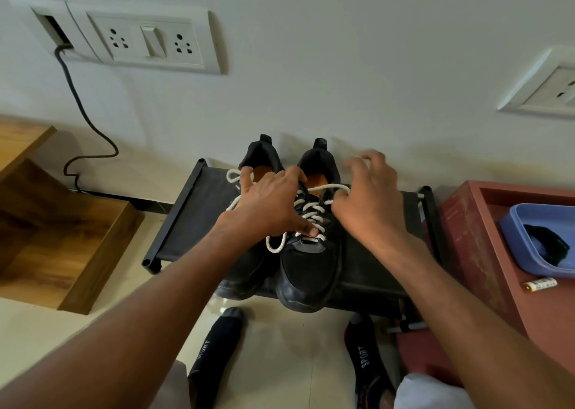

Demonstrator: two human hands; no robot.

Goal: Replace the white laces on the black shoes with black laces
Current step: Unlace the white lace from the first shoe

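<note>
Head view: two black shoes sit side by side on a low black shoe rack against the wall, toes toward the person. The shoe on the right side of the rack carries white laces crossed through its eyelets, with loose ends looping out past both sides of its collar. The left hand lies over the tongue area between the shoes, fingers spread, thumb pressing on the lowest lace crossing and fingertips near a lace strand at the collar; whether it pinches that strand cannot be told. The right hand hovers just right of the same shoe with fingers curled; its thumb side meets the lace loop there, though a firm pinch is not plainly shown.

The laces look soft, light and limp, so they should slide freely if pulled by the free ends, one crossing at a time, while the other hand steadies the stiffer shoe body.

Right of the rack stands a red cabinet holding a blue tray.
</note>
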